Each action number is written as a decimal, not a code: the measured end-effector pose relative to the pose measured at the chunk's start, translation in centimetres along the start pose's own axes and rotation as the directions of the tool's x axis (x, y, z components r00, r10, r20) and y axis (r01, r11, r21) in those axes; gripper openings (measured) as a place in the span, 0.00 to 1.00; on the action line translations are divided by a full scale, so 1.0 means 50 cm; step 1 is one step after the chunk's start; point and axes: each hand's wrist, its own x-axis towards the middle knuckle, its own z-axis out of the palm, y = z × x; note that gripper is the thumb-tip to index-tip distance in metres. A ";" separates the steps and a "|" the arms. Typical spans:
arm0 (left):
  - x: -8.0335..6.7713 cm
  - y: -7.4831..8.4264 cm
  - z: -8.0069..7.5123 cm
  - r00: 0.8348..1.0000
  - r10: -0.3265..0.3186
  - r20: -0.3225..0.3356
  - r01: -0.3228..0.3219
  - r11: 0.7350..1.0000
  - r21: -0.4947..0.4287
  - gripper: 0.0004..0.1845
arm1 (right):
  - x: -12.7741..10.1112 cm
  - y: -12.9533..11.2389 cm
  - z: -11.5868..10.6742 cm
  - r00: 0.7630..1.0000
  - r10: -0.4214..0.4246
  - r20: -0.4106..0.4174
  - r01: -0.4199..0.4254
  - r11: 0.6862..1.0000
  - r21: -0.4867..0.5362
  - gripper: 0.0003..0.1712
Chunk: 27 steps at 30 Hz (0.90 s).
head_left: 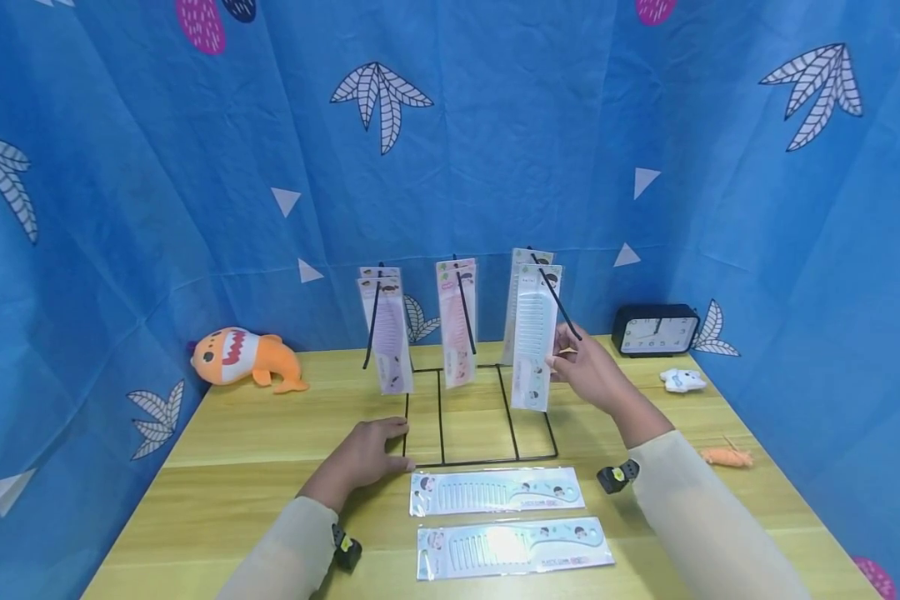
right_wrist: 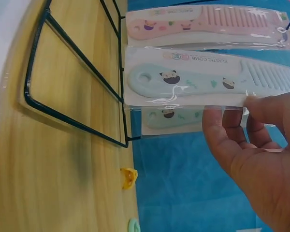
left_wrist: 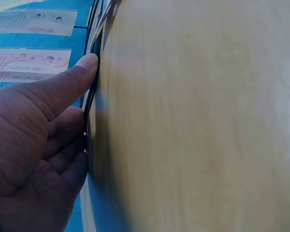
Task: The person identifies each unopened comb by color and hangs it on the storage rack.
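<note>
A black wire rack [head_left: 480,461] stands mid-table with three hooks. A purple comb pack [head_left: 390,342] hangs on the left hook, a pink one [head_left: 457,329] in the middle and pale blue ones [head_left: 534,342] on the right. My right hand [head_left: 558,354] pinches the edge of the front pale blue comb pack [right_wrist: 193,79], which hangs on the right hook. My left hand [head_left: 393,429] lies flat on the table, its thumb [left_wrist: 87,65] against the rack's base wire [left_wrist: 93,82] at the front left corner. Two more comb packs [head_left: 495,490] [head_left: 513,546] lie flat in front of the rack.
An orange shark plush [head_left: 243,357] lies at the back left. At the back right stands a black clock [head_left: 656,329], with a small white toy [head_left: 682,380] beside it and a small orange toy [head_left: 727,457] nearer. Blue cloth walls surround the table.
</note>
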 end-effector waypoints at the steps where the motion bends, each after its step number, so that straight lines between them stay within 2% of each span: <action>1: 0.001 0.000 0.000 1.000 0.002 -0.002 -0.002 1.000 -0.002 0.37 | 0.006 0.000 0.001 1.000 -0.002 -0.010 0.002 1.000 0.003 0.10; 8: -0.005 0.000 0.002 1.000 -0.002 0.001 0.002 1.000 -0.016 0.38 | 0.036 0.007 0.006 1.000 0.001 -0.028 0.000 0.999 0.041 0.14; 15: -0.001 -0.002 0.001 1.000 0.010 -0.013 -0.010 1.000 -0.004 0.37 | 0.062 0.004 0.007 0.998 -0.017 -0.053 0.019 0.999 0.048 0.11; 27: -0.001 -0.001 0.001 1.000 -0.004 -0.004 0.004 1.000 -0.007 0.37 | 0.073 0.010 0.010 0.997 -0.003 -0.076 0.004 1.000 0.017 0.12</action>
